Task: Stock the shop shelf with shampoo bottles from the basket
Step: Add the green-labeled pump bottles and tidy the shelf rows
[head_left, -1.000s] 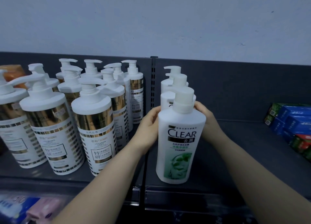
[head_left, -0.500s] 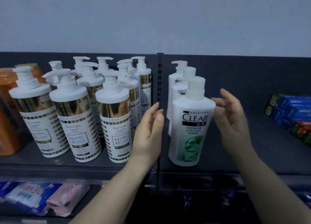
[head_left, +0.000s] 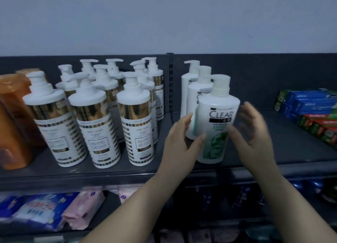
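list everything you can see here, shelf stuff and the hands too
shelf: one, dark grey, against a pale wall
CLEAR bottles: three, white with green labels, in single file right of the shelf's upright
gold-banded pump bottles: about ten, white and gold, clustered left of the upright
orange bottles: at least two, orange, far left
boxes: several, blue, green and red, stacked far right
soft packs: several, blue and pink, lower tier at left
left hand: open, left of the front CLEAR bottle
right hand: open, blurred, right of it
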Demonstrator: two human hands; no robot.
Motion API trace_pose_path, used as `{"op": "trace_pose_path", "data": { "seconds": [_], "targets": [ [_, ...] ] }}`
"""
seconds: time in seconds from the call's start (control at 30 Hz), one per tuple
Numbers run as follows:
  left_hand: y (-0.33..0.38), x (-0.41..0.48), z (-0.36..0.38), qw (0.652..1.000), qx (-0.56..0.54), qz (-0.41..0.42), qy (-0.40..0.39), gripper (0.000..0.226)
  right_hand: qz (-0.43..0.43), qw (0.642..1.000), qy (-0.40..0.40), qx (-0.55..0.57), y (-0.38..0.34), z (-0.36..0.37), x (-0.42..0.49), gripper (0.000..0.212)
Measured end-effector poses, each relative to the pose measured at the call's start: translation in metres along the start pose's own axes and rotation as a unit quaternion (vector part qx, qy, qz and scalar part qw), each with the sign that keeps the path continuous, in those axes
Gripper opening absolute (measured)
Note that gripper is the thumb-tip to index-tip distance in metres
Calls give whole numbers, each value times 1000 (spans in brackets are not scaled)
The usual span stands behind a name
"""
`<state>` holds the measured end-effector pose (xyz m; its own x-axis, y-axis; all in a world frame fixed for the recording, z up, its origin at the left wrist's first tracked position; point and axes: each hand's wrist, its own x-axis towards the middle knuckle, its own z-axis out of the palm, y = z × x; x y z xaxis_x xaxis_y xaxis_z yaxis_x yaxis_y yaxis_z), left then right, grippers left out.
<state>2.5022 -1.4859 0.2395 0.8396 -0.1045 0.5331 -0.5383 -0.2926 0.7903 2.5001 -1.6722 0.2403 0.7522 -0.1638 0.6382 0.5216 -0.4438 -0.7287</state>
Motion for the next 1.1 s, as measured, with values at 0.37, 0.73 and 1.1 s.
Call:
{"op": "trace_pose_path", "data": {
  "seconds": [0.37, 0.73, 1.1],
  "targets": [
    [-53, -31, -85, 981, 64, -44, 181, 61, -18, 988, -147, 50, -73, 151, -9, 76],
    [-52, -22, -84, 990, 25, -108, 89, 69, 86, 972, -217, 42, -83, 133, 15, 80],
    [-56, -11, -85, 989, 19, -147, 17, 74, -62, 959, -223, -164, -193, 87, 150, 37]
  ]
}}
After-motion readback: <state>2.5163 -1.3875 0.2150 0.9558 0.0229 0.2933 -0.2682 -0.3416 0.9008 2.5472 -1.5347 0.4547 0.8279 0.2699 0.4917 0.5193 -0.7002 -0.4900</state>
